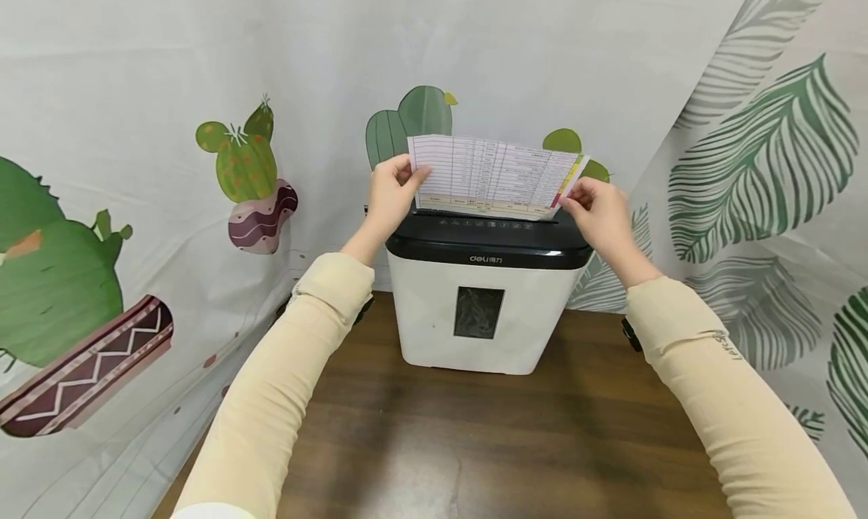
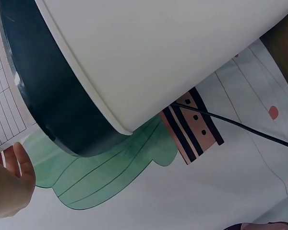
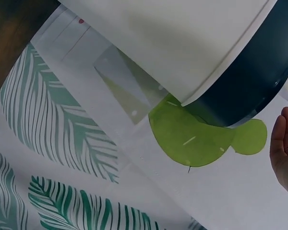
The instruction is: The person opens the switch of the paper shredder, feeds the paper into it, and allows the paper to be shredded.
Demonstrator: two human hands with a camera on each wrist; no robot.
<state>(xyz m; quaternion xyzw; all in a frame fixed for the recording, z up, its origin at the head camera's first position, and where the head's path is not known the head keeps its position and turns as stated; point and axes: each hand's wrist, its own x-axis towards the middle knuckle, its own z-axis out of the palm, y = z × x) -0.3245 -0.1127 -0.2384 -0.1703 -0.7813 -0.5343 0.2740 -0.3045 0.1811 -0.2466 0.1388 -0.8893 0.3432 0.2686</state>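
Observation:
A printed sheet of paper (image 1: pixel 495 174) with ruled rows stands upright over the slot of a paper shredder (image 1: pixel 434 300). My left hand (image 1: pixel 393 195) pinches the sheet's left edge between thumb and fingers. At the opposite edge, my right hand (image 1: pixel 600 210) pinches it near a strip of yellow and red. The paper's lower edge meets the black top of the shredder; whether it is inside the slot I cannot tell. In the left wrist view the left hand (image 2: pixel 12 179) shows beside the paper (image 2: pixel 5 100). The right wrist view catches the right hand (image 3: pixel 287 146) at its edge.
The shredder stands on a brown wooden table (image 1: pixel 434 436), against a white curtain (image 1: pixel 325 52) printed with cacti and leaves. A dark window (image 1: pixel 478 312) is set in its white front. A black cable (image 2: pixel 240 123) runs from behind it.

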